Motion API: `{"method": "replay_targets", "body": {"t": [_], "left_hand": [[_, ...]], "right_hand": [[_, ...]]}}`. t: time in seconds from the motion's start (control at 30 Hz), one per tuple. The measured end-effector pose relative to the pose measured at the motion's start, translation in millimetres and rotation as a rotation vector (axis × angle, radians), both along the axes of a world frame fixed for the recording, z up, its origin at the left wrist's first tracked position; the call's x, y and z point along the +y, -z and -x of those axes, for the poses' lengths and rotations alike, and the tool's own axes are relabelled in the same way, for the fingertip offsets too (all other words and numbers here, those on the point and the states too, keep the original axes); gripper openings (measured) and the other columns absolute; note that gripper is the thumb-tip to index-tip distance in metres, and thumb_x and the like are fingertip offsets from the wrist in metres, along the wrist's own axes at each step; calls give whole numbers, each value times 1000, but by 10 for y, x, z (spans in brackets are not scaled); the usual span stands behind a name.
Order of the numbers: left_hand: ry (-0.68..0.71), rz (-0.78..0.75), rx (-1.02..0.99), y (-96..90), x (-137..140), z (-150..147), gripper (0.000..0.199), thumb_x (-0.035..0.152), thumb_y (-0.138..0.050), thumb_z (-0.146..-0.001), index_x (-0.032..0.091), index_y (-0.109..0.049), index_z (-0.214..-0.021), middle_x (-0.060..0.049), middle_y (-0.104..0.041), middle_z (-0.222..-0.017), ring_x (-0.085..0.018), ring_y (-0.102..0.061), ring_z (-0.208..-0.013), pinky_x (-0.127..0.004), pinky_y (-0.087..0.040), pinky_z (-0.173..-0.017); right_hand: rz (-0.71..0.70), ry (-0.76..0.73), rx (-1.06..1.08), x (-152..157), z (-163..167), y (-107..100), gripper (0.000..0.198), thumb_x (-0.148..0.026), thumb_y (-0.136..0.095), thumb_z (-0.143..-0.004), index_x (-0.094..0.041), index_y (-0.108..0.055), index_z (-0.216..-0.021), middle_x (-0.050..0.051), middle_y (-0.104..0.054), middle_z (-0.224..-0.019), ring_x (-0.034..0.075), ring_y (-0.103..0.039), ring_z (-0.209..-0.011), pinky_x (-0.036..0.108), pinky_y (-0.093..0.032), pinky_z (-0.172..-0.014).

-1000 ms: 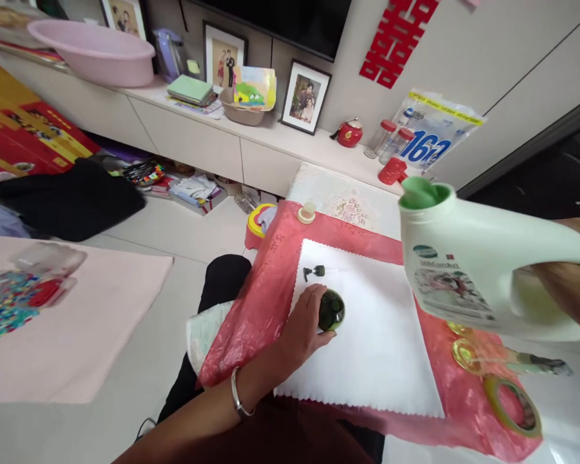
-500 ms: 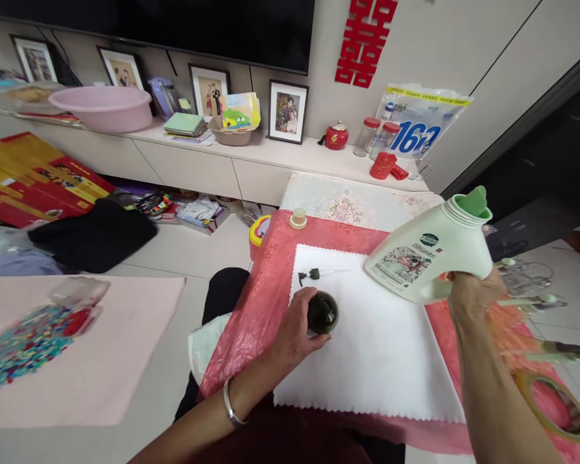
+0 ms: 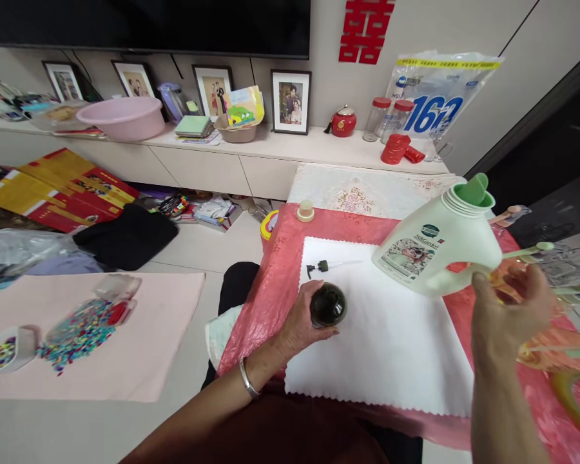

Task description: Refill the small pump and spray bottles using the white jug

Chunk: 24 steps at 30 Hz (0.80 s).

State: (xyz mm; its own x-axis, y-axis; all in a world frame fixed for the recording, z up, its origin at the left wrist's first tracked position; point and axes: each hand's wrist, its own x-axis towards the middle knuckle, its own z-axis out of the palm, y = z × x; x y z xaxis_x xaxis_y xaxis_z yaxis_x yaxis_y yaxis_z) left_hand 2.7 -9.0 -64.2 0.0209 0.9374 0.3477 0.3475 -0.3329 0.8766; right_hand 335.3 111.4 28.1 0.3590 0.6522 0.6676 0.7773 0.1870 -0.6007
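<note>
My left hand [image 3: 307, 316] is wrapped round a dark green bottle [image 3: 329, 304] with no pump on it, seen from above on a white cloth [image 3: 381, 361]. The bottle's pump head [image 3: 323, 265], with its clear tube, lies on the cloth just beyond. A large pale green detergent jug [image 3: 430, 248] stands uncapped at the cloth's right edge, a green spout in its mouth. My right hand [image 3: 515, 309] is apart from the jug's handle, fingers spread and curved, with nothing in it. A pale cap [image 3: 305, 211] sits at the far left of the red table cover [image 3: 256, 296].
Rolls of tape [image 3: 577, 393] and green-handled tools lie at the right. On the left, a pink cloth [image 3: 159, 322] carries scattered coloured beads [image 3: 84, 335]. Behind stands a low cabinet [image 3: 193, 161] with picture frames, a pink basin [image 3: 125, 119] and jars [image 3: 377, 119].
My right hand has let go of the jug's handle and moved off to the right; the jug now stands by itself. My left hand still holds the bottle. The view has shifted left.
</note>
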Motion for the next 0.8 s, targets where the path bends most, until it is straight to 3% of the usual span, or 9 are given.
{"method": "replay_targets", "body": {"t": [0.07, 0.13, 0.23, 0.33, 0.4, 0.57, 0.7, 0.8], "left_hand": [[-7, 2, -9, 66, -2, -1, 102, 53, -90, -65, 26, -32, -144, -16, -47, -141, -38, -49, -135, -62, -40, -114], [-20, 17, -8, 105, -15, -12, 103, 51, -90, -64, 26, -31, -145, -16, -46, -143, -38, -48, -137, -62, -38, -115], [-50, 50, -9, 107, -43, -37, 103, 48, -90, -65, 26, -30, -146, -16, -45, -146, -38, -45, -140, -63, -35, -117], [-77, 112, -16, 70, -62, -58, 108, 43, -92, -62, 25, -29, -148, -17, -45, -148, -38, -46, -141, -63, -35, -118], [-83, 139, -26, 45, -62, -62, 112, 41, -94, -59, 25, -28, -149, -17, -46, -147, -38, -48, -139, -63, -37, -117], [-70, 158, -40, 28, -39, -51, 113, 39, -95, -56, 24, -30, -148, -16, -47, -146, -39, -51, -136, -62, -41, -115], [-57, 140, -47, 48, -28, -51, 113, 43, -94, -57, 22, -31, -148, -18, -47, -147, -39, -49, -138, -61, -39, -117], [-49, 130, -68, 56, -28, -57, 111, 44, -93, -59, 21, -30, -147, -18, -47, -146, -38, -50, -137, -60, -39, -117]], "right_hand": [[-42, -121, -47, -168, 260, 62, 54, -46, -60, -93, -12, -55, -135, 14, -60, -112, 20, -61, -89, 36, -53, -77], [76, -414, -165, -230, 609, 146, 31, -42, -58, -98, -16, -66, -113, 7, -64, -95, 15, -60, -77, 30, -54, -71], [243, -809, -359, -103, 1162, 275, 20, -34, -57, -97, -19, -69, -104, 6, -65, -102, 18, -61, -96, 31, -56, -80], [389, -982, -533, 154, 1598, 372, 29, -19, -66, -89, -18, -67, -118, 10, -60, -119, 23, -55, -113, 39, -53, -96], [476, -1042, -627, 305, 1800, 415, 33, -18, -69, -88, -15, -65, -121, 11, -58, -122, 24, -53, -116, 40, -52, -97], [608, -1111, -716, 491, 2030, 383, 21, -30, -68, -95, -10, -63, -99, 6, -59, -104, 17, -57, -104, 35, -53, -93], [562, -1001, -525, 491, 1858, 63, 18, -23, -68, -89, -11, -64, -101, 8, -61, -99, 16, -58, -88, 30, -51, -83], [452, -871, -311, 337, 1583, -297, 32, -35, -60, -95, -12, -60, -116, 9, -60, -104, 16, -58, -85, 30, -51, -79]]}}
